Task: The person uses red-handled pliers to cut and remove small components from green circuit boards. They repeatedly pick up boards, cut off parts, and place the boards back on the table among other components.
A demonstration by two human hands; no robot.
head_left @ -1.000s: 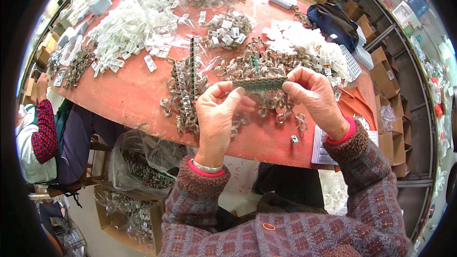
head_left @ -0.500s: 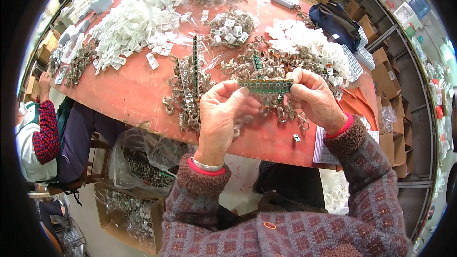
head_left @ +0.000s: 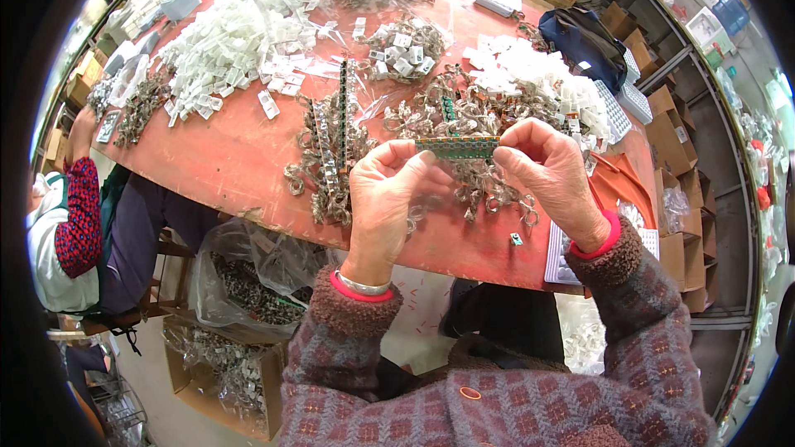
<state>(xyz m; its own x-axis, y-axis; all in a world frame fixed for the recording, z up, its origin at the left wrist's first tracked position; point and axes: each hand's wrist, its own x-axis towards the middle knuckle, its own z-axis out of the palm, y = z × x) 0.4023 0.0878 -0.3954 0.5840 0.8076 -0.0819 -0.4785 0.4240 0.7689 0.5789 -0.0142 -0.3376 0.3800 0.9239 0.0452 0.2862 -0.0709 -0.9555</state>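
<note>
Your left hand (head_left: 383, 197) pinches the left end of a green circuit-board strip (head_left: 457, 148), thumb against forefinger; your right hand (head_left: 550, 172) grips the right end the same way. Strip is roughly level, held up in front of you above the red table (head_left: 228, 178), with coiled wire bundles (head_left: 494, 192) behind it. Small loose board (head_left: 517, 239) lies on the tabletop below your right hand, near the pale tray (head_left: 560, 263). White plastic parts (head_left: 217, 56) heaped far left.
</note>
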